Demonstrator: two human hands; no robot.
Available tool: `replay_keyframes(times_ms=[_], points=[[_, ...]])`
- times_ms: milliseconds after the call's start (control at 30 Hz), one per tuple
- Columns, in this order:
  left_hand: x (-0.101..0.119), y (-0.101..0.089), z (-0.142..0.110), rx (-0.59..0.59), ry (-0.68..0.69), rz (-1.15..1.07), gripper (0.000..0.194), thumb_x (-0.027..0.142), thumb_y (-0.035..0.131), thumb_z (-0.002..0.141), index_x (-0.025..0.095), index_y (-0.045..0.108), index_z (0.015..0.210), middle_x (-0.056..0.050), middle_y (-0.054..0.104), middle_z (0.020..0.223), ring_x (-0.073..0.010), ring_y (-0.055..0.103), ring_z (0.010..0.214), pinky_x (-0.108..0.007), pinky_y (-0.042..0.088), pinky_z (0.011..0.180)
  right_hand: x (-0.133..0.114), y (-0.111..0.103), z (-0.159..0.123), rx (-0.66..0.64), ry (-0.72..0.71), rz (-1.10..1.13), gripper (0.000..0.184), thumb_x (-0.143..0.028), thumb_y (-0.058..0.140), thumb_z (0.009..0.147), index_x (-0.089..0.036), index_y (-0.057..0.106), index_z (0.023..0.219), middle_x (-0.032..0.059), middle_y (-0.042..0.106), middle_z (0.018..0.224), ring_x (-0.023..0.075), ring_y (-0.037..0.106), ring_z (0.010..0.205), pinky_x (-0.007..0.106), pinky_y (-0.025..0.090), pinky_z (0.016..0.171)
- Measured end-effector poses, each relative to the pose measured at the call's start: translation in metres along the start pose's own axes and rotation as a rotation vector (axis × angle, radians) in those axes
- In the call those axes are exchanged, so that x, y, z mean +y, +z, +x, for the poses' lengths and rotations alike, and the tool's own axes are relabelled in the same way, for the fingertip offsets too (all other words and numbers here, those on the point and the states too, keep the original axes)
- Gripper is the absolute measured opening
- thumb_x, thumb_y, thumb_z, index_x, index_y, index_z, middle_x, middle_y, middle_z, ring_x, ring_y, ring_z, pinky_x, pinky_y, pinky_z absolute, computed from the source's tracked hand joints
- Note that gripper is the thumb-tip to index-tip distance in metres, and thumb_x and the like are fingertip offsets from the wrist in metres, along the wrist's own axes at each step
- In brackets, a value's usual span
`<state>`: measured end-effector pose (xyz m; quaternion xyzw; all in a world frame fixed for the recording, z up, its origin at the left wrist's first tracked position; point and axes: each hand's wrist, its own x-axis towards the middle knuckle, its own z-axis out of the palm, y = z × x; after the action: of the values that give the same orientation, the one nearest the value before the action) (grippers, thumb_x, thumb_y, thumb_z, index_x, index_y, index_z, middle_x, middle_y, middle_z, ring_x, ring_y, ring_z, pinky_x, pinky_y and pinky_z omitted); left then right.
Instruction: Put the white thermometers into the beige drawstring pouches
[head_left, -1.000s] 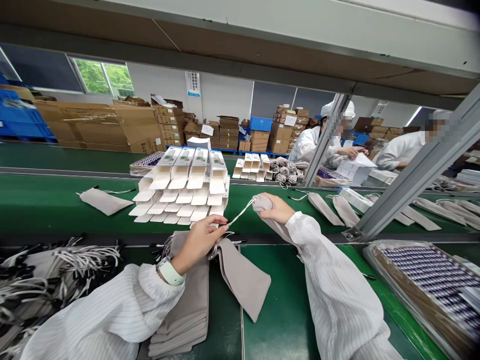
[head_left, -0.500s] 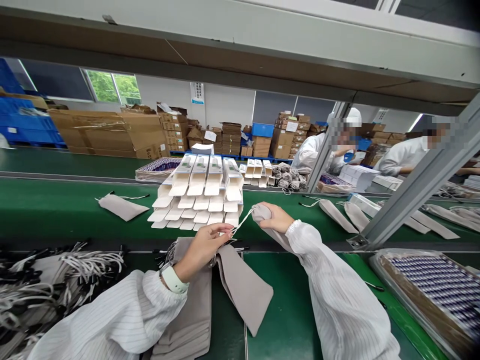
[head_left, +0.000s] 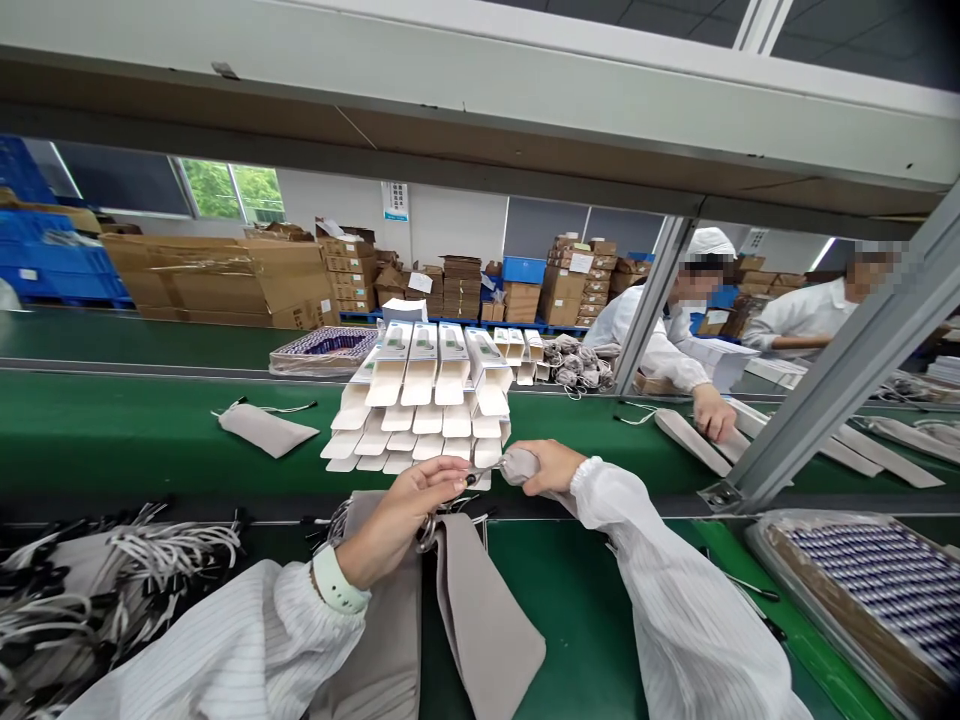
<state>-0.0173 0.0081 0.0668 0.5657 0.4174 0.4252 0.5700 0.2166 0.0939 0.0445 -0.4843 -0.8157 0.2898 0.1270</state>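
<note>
My right hand (head_left: 551, 466) is closed round the gathered neck of a grey drawstring pouch (head_left: 519, 464), held just above the near edge of the green belt. My left hand (head_left: 409, 510) pinches the pouch's white drawstring close to the neck, the cord now short between the two hands. Below my left hand lies a stack of flat grey pouches (head_left: 390, 640), with one pouch (head_left: 487, 625) lying askew on top. A fanned stack of white cartons (head_left: 424, 400) rides on the belt right behind my hands.
A loose grey pouch (head_left: 264, 430) lies on the green conveyor belt (head_left: 112, 430). Bundled cords (head_left: 105, 570) fill the left. A tray of small purple parts (head_left: 877, 580) sits at the right by a slanted metal post (head_left: 832, 365). Across the belt, a co-worker's hand (head_left: 712, 412) touches pouches.
My hands have come closer together, shortening the drawstring between them. The cartons and loose pouch have drifted right along the belt. The co-worker's hand has reached down onto the pouches.
</note>
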Motion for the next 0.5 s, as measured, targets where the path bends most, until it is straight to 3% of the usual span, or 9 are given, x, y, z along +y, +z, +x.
replay_keyframes(times_ms=[100, 167, 300, 367, 433, 500], points=[[-0.004, -0.001, 0.002, -0.045, 0.044, 0.173, 0.032, 0.034, 0.056, 0.070, 0.020, 0.051, 0.098, -0.004, 0.055, 0.095, -0.0137, 0.051, 0.078, -0.022, 0.039, 0.062, 0.009, -0.019, -0.008, 0.092, 0.058, -0.043, 0.049, -0.026, 0.064, 0.049, -0.025, 0.056, 0.097, -0.0010, 0.059, 0.080, 0.0159, 0.053, 0.069, 0.026, 0.039, 0.061], [-0.008, -0.001, 0.002, -0.074, 0.039, 0.398, 0.030, 0.034, 0.053, 0.070, 0.020, 0.052, 0.096, -0.003, 0.054, 0.092, -0.0139, 0.051, 0.070, -0.023, 0.038, 0.058, 0.018, -0.037, -0.017, 0.220, 0.204, -0.121, 0.049, -0.031, 0.063, 0.052, -0.025, 0.054, 0.099, 0.0013, 0.059, 0.081, 0.0184, 0.054, 0.070, 0.028, 0.040, 0.062], [-0.015, 0.002, -0.009, -0.202, 0.054, 0.868, 0.022, 0.031, 0.048, 0.070, 0.020, 0.058, 0.088, -0.004, 0.054, 0.089, -0.0211, 0.049, 0.082, -0.031, 0.039, 0.070, 0.037, -0.057, -0.026, 0.726, 0.656, -0.215, 0.062, -0.044, 0.052, 0.061, -0.019, 0.038, 0.117, 0.0113, 0.058, 0.090, 0.0272, 0.055, 0.080, 0.035, 0.040, 0.066], [-0.015, 0.007, -0.020, -0.223, 0.090, 1.042, 0.025, 0.028, 0.049, 0.069, 0.021, 0.058, 0.091, -0.006, 0.054, 0.095, -0.0261, 0.045, 0.095, -0.037, 0.036, 0.079, 0.046, -0.053, -0.023, 0.927, 0.768, -0.147, 0.069, -0.046, 0.046, 0.067, -0.015, 0.024, 0.124, 0.0150, 0.056, 0.097, 0.0287, 0.055, 0.085, 0.036, 0.040, 0.068], [-0.014, 0.011, -0.029, -0.205, 0.062, 1.166, 0.034, 0.026, 0.050, 0.068, 0.021, 0.055, 0.101, -0.010, 0.052, 0.103, -0.0302, 0.042, 0.101, -0.042, 0.034, 0.082, 0.053, -0.043, -0.017, 0.982, 0.772, -0.090, 0.069, -0.045, 0.042, 0.070, -0.013, 0.017, 0.126, 0.0165, 0.054, 0.102, 0.0283, 0.055, 0.088, 0.036, 0.040, 0.071], [-0.016, 0.014, -0.035, -0.243, 0.000, 1.223, 0.045, 0.024, 0.051, 0.067, 0.021, 0.049, 0.112, -0.012, 0.047, 0.115, -0.0330, 0.040, 0.106, -0.045, 0.033, 0.085, 0.061, -0.032, -0.010, 0.907, 0.755, -0.086, 0.068, -0.044, 0.043, 0.071, -0.014, 0.016, 0.126, 0.0174, 0.052, 0.105, 0.0283, 0.055, 0.090, 0.036, 0.040, 0.072]])
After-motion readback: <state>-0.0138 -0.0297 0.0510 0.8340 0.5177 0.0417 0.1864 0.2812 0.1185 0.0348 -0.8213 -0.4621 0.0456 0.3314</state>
